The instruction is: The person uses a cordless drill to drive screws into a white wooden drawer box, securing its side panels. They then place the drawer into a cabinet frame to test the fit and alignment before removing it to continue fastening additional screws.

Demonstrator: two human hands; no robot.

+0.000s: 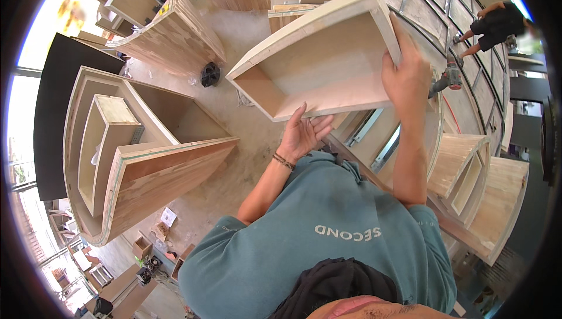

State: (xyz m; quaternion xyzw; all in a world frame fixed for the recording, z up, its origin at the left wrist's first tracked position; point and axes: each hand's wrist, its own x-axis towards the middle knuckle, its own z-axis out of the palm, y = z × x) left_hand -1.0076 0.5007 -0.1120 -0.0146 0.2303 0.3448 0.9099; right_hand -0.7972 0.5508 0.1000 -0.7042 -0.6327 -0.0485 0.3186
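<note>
A wooden drawer, a pale shallow open box, is held up tilted in front of me. Its inside faces me. My right hand grips the drawer's right side wall, thumb on the inside and fingers over the outer face. Palm up, my left hand is just below the drawer's lower edge with its fingers stretched out; its thumb reaches that edge, but whether it bears any weight I cannot tell. Behind my right forearm lies a wooden cabinet frame with metal drawer slides.
To the left stands a curved wooden cabinet with a small drawer box in it. Another curved cabinet is farther back, near a black bag. A cordless drill sits right of my arm; another person bends at far right.
</note>
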